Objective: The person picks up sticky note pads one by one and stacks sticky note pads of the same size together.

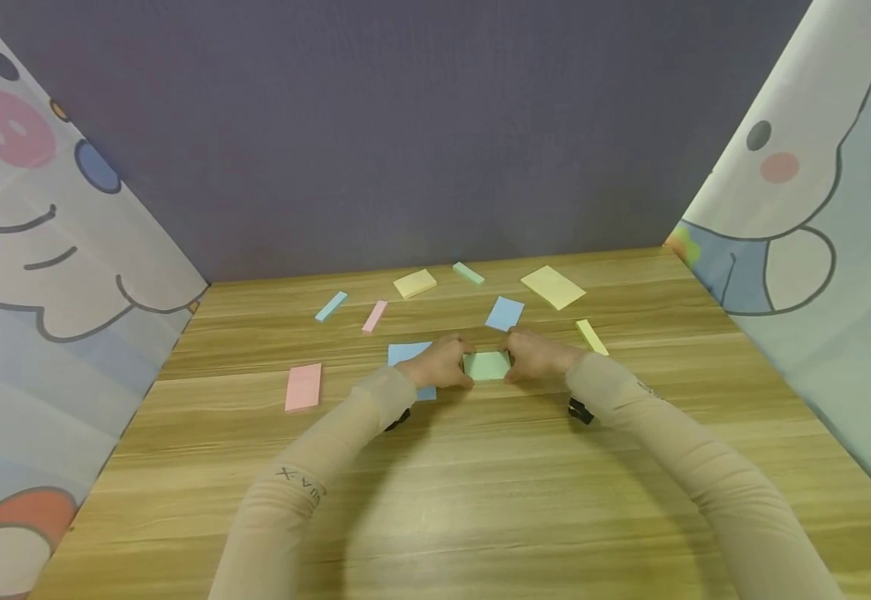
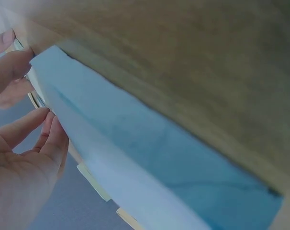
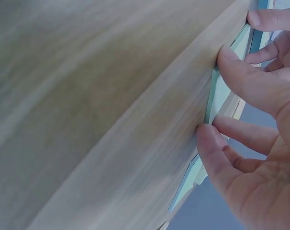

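A pale green sticky-note pad (image 1: 487, 366) lies flat on the wooden table between my two hands. My left hand (image 1: 441, 362) holds its left edge between thumb and fingers. At the opposite edge, my right hand (image 1: 538, 354) grips it the same way; the right wrist view shows thumb and fingers around the green pad (image 3: 220, 88). A larger blue sticky-note pad (image 1: 403, 352) sits partly hidden beneath my left hand and wrist; it fills much of the left wrist view. Just beyond my right hand is a smaller blue pad (image 1: 506, 313).
A pink pad (image 1: 303, 387) lies to the left. Farther back are yellow pads (image 1: 415, 283) (image 1: 553, 287) and narrow strips: blue (image 1: 331, 306), pink (image 1: 375, 317), green (image 1: 468, 273) and yellow (image 1: 592, 337). A dark panel (image 1: 405, 133) borders the table's far edge; cartoon-printed cloths flank it.
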